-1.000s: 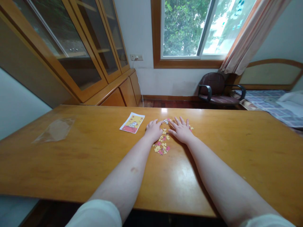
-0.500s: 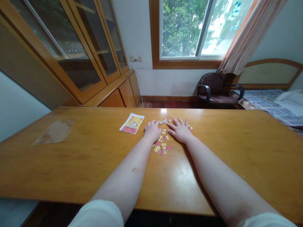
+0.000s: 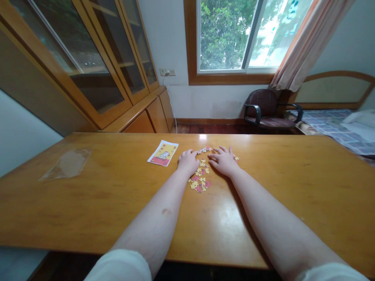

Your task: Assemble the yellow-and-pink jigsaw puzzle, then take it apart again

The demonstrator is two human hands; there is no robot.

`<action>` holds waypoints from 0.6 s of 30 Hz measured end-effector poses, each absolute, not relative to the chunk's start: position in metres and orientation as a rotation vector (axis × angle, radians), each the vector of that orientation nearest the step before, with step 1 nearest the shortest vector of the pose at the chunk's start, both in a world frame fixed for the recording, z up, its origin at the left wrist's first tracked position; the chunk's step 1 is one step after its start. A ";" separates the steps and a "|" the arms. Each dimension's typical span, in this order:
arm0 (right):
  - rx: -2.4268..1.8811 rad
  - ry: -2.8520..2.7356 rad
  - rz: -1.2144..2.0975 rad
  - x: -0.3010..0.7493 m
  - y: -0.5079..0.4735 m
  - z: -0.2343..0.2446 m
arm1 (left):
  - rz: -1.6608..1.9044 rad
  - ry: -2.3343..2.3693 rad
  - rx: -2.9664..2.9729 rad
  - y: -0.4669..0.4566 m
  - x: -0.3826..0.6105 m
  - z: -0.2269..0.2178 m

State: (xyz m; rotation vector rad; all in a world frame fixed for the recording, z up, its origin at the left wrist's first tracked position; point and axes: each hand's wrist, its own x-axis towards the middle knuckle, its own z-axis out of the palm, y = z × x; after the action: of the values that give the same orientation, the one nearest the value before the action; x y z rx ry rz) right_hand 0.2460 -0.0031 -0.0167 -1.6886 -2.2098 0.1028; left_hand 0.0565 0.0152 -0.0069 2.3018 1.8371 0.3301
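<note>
Small jigsaw puzzle pieces [image 3: 202, 180] in yellow and pink lie loose in a strip between my forearms. More pieces [image 3: 205, 150], whitish and pink, sit beyond them toward the far edge. My left hand [image 3: 188, 162] rests palm down at the left of the pieces, its fingers slightly bent and nothing visible in them. Palm down on the right, my right hand [image 3: 225, 162] has its fingers apart, with a few pieces [image 3: 236, 157] showing past its outer side. What lies under the palms is hidden. Left of my left hand is a picture card [image 3: 163, 153] with a white figure on yellow and pink.
A clear plastic bag [image 3: 68, 163] lies at the left of the wooden table [image 3: 117, 207]. A glass-fronted cabinet [image 3: 129, 105] stands behind on the left. Past the far edge are an office chair [image 3: 265, 109] and a bed [image 3: 331, 127] on the right.
The fingers of my right hand have drawn in slightly and bent more. My left hand has stayed almost in place.
</note>
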 end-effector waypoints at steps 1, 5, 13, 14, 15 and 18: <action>-1.699 -2.204 0.102 0.246 -0.003 -0.017 | 0.334 1.840 2.300 0.015 0.056 -0.007; -1.816 -2.042 0.061 0.249 0.001 -0.020 | 0.351 1.846 2.297 0.015 0.056 -0.005; -1.723 -2.111 0.102 0.247 0.000 -0.018 | 0.371 1.723 2.354 0.013 0.058 -0.005; -1.716 -2.134 0.107 0.246 0.000 -0.017 | 0.380 1.700 2.371 0.013 0.058 -0.005; -1.707 -2.166 0.113 0.245 -0.001 -0.016 | 0.384 1.684 2.387 0.013 0.058 -0.006; -1.675 -2.302 0.125 0.243 -0.003 -0.016 | 0.356 1.693 2.398 0.013 0.058 -0.008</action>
State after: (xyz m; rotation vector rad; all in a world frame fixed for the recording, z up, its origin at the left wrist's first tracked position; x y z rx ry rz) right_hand 0.2432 -0.0033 -0.0160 -1.6747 -2.3015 0.1246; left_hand 0.0585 0.0131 -0.0078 2.3982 1.6927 0.3558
